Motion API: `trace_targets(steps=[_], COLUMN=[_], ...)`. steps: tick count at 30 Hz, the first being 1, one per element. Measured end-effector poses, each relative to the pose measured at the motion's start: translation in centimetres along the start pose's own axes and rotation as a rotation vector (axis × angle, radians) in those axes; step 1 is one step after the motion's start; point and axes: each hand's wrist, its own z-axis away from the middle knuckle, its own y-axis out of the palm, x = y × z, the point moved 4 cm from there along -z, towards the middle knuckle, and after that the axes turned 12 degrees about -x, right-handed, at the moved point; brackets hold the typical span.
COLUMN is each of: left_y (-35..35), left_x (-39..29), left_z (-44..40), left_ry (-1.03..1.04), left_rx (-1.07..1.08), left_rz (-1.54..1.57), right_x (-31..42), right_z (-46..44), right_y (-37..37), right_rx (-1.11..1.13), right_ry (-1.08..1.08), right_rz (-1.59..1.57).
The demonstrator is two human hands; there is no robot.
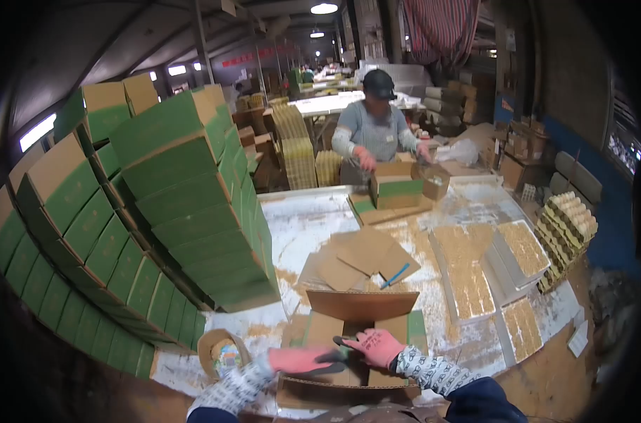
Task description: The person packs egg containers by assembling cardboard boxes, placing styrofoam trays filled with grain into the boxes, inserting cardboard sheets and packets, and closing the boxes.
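Note:
An open cardboard box (362, 303) with its flaps spread lies on the table in front of me. My left hand (307, 359), in a pink glove with dark fingertips, is over the left part of the box, palm down with the fingers stretched out. My right hand (373, 347), in a matching glove, is over the middle of the box, one finger pointing left and the others curled; whether it holds anything small is hidden. Just beyond the box lie loose cardboard sheets (352, 254) with a blue strip (396, 275) on them.
Tall stacks of green boxes (193, 204) stand at the left. A round container (222, 352) sits left of my hands. At the right are white-edged trays (468, 275) and stacked egg trays (567, 225). Across the table (292, 211), a person (380, 130) handles another box (398, 190).

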Motion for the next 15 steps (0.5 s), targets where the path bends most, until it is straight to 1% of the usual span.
trace_targets(steps=[1, 3, 4, 5, 6, 7, 8, 9, 11, 12, 13, 14, 15], left_y=[-1.3, -1.6, -1.3, -2.1, -3.1, -4.3, -2.9, -2.0, -0.3, 0.1, 0.6, 1.0, 1.7], left_x=[-0.4, -2.9, -3.4, -2.7, -1.6, -0.5, 1.5, 3.4, 6.1, 6.5, 8.2, 10.7, 8.8], left_z=[0.7, 3.8, 4.5, 4.0, 3.5, 2.9, 1.5, 0.5, -0.5, -0.2, -0.2, -1.2, -0.9], left_ry=[0.026, 0.071, 0.089, 0.024, -0.050, -0.119, -0.147, -0.156, -0.187, -0.114, -0.159, -0.182, -0.204], left_rx=[-0.026, -0.055, -0.066, -0.375, -0.683, -0.992, -1.044, -1.027, -0.929, -1.004, -1.054, -1.096, -1.118], left_rz=[-0.007, 0.003, 0.022, -0.035, -0.105, -0.185, 0.015, 0.290, 0.816, 1.085, 0.967, 0.854, 0.980], right_x=[-0.4, -2.0, -2.0, -2.3, -3.8, -5.5, -6.8, -7.0, -7.2, -6.5, -5.5, -3.4, -2.8], right_z=[-0.5, -0.7, -0.9, -1.5, -2.9, -4.6, -4.3, -4.4, -3.7, -2.8, -1.2, 0.6, 2.9], right_y=[-1.3, -1.3, -2.5, -4.3, -4.4, -6.6, -9.4, -11.3, -15.0, -11.5, -8.5, -6.9, -5.0], right_rx=[0.105, 0.183, 0.199, 0.327, 0.380, 0.153, -0.365, -0.520, -0.890, -0.757, -0.599, -0.388, -0.283], right_ry=[0.077, 0.167, 0.182, 0.230, 0.163, 0.035, -0.073, 0.152, 0.588, 0.656, 0.719, 0.581, 0.633], right_rz=[-0.021, -0.216, -0.378, -0.360, -0.440, -0.365, 0.099, 0.069, -0.112, 0.116, 0.346, 0.232, 0.058])
